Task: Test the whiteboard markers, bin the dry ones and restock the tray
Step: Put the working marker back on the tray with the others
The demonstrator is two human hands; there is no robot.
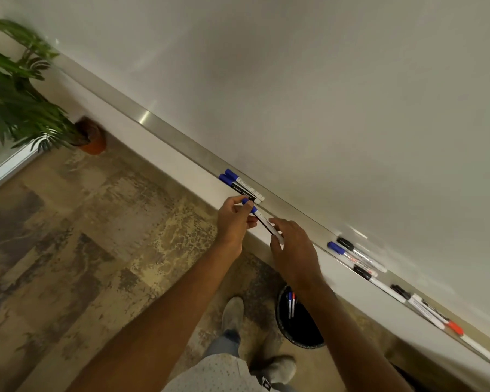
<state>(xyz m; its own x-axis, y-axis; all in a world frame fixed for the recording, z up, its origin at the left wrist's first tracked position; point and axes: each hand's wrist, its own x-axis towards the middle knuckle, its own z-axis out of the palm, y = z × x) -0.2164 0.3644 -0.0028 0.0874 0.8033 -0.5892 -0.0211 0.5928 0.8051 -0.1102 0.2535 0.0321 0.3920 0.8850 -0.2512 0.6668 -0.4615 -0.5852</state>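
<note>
A blue-capped whiteboard marker [262, 222] is held between both hands, just below the metal tray [181, 142] of the whiteboard [323, 94]. My left hand [234, 224] pinches its blue cap end. My right hand [292, 250] grips the white barrel. Two blue-capped markers [241, 185] lie side by side on the tray just above my hands. Several more markers [357, 257], black-, blue- and red-capped, lie along the tray to the right. A black bin [297, 321] on the floor under my right forearm holds a few markers.
A potted green plant [20, 103] in an orange pot stands in the left corner. The floor is mottled brown tile. My feet in grey shoes [234, 312] stand beside the bin.
</note>
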